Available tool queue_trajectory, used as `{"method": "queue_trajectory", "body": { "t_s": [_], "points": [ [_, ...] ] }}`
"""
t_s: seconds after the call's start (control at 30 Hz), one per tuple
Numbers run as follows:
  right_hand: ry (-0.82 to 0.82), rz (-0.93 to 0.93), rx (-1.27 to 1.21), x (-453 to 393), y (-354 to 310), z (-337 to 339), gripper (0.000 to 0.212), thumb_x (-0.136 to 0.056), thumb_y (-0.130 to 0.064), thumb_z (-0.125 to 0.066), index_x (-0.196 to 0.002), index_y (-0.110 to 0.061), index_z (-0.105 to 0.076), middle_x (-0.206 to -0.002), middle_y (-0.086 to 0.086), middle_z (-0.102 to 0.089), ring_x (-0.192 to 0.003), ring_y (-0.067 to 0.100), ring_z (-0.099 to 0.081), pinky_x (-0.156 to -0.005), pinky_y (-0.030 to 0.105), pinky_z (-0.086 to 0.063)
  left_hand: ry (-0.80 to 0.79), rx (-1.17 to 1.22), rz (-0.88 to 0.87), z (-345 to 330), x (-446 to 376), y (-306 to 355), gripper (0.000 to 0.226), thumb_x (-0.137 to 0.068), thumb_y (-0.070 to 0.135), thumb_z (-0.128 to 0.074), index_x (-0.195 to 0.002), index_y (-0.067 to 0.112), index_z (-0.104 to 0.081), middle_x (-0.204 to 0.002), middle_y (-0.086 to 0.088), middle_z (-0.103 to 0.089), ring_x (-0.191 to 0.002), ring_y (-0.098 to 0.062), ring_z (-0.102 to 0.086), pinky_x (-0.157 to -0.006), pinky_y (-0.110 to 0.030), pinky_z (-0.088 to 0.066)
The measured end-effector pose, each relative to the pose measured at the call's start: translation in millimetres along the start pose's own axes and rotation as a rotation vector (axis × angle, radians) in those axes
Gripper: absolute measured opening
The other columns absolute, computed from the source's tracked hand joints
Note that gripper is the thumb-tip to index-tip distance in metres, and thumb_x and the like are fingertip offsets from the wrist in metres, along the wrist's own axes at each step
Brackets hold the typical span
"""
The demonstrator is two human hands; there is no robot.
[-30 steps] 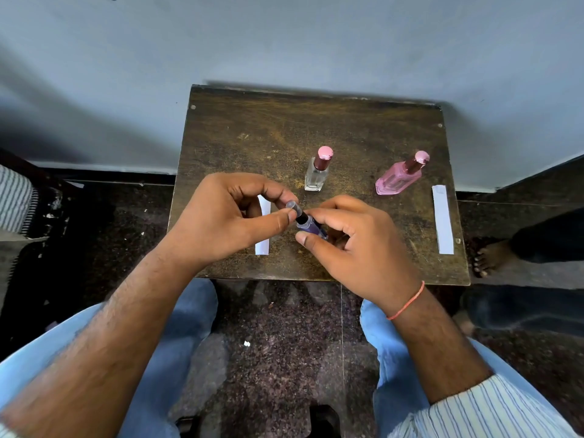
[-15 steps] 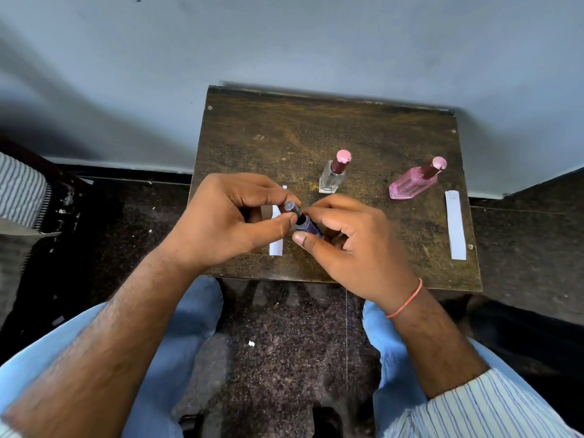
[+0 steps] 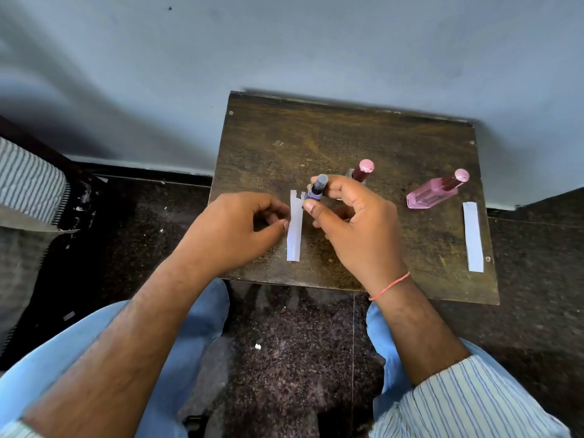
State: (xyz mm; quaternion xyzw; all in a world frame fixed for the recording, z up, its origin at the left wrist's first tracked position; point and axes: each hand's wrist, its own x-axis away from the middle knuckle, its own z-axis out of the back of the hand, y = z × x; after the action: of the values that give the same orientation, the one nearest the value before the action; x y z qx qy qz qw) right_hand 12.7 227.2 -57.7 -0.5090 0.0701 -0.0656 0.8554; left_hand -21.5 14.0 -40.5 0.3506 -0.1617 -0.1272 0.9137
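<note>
A: Your right hand (image 3: 354, 229) pinches the purple bottle (image 3: 314, 192) between thumb and fingertips, grey cap up, just above the surface (image 3: 347, 134).

B: Your left hand (image 3: 234, 229) is apart from it, fingers curled at the edge of the white paper strip (image 3: 294, 235) lying between your hands. I cannot tell whether you grip the strip.

A: A clear bottle (image 3: 363, 169) with a pink cap stands just behind your right hand.

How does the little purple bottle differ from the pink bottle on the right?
The purple bottle is dark, grey-capped and pinched in the right hand; the pink bottle is pale, pink-capped and stands untouched on the table. The purple bottle looks smaller than the pink bottle. Both are capped.
</note>
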Motion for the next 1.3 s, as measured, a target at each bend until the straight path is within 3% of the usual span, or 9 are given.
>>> {"method": "queue_trajectory", "body": {
  "t_s": [0.1, 0.17, 0.73, 1.07, 1.17, 1.3],
  "points": [
    [0.0, -0.023, -0.03, -2, 2, -7, 0.029, -0.094, -0.024, -0.083, -0.122, -0.028, -0.078, -0.112, -0.013, -0.082, -0.095, 0.005, -0.079, -0.083, 0.044, -0.068, 0.002, -0.122, 0.0, -2, 0, -2, 0.014, -0.096, 0.043, -0.073, -0.108, 0.043, -0.079, -0.088, 0.024, -0.075, -0.076, 0.006, -0.065, -0.072, -0.032, -0.061],
    [0.003, -0.024, -0.031, -4, 2, -11, 0.029, -0.095, -0.023, -0.082, -0.123, -0.026, -0.078, -0.113, -0.013, -0.082, -0.097, 0.006, -0.079, -0.083, 0.043, -0.068, 0.009, -0.142, -0.017, -3, 1, -2, 0.015, -0.095, 0.046, -0.07, -0.108, 0.044, -0.078, -0.09, 0.024, -0.075, -0.082, 0.0, -0.068, -0.074, -0.038, -0.063],
    [-0.029, -0.021, 0.032, -10, -1, -23, 0.03, -0.098, -0.019, -0.075, -0.126, -0.03, -0.075, -0.116, -0.017, -0.081, -0.096, 0.005, -0.079, -0.087, 0.045, -0.067, 0.039, -0.123, 0.011, 6, 4, -6, 0.012, -0.097, 0.043, -0.07, -0.106, 0.042, -0.079, -0.089, 0.026, -0.073, -0.074, 0.005, -0.062, -0.073, -0.038, -0.062],
    [-0.058, -0.016, 0.019, -9, 0, -21, 0.042, -0.099, -0.01, -0.074, -0.137, -0.029, -0.072, -0.124, -0.013, -0.08, -0.111, 0.003, -0.077, -0.09, 0.044, -0.067, 0.045, -0.133, 0.022, 6, 4, -7, 0.014, -0.097, 0.044, -0.071, -0.108, 0.043, -0.079, -0.09, 0.025, -0.074, -0.084, -0.003, -0.068, -0.077, -0.038, -0.063],
    [-0.058, -0.008, 0.041, -8, -3, -18, 0.045, -0.098, -0.009, -0.075, -0.139, -0.028, -0.072, -0.128, -0.011, -0.079, -0.109, 0.006, -0.078, -0.096, 0.04, -0.065, 0.04, -0.135, 0.029, 6, 3, -7, 0.015, -0.097, 0.044, -0.071, -0.108, 0.043, -0.079, -0.091, 0.026, -0.074, -0.085, -0.002, -0.068, -0.077, -0.038, -0.063],
    [-0.061, 0.012, 0.115, -7, -7, -10, 0.047, -0.097, -0.009, -0.076, -0.14, -0.027, -0.072, -0.133, -0.008, -0.077, -0.124, 0.002, -0.071, -0.107, 0.023, -0.054, 0.045, -0.132, 0.024, 6, 3, -5, 0.014, -0.097, 0.044, -0.071, -0.108, 0.043, -0.08, -0.092, 0.024, -0.074, -0.085, -0.004, -0.068, -0.077, -0.038, -0.063]
  ]
}}
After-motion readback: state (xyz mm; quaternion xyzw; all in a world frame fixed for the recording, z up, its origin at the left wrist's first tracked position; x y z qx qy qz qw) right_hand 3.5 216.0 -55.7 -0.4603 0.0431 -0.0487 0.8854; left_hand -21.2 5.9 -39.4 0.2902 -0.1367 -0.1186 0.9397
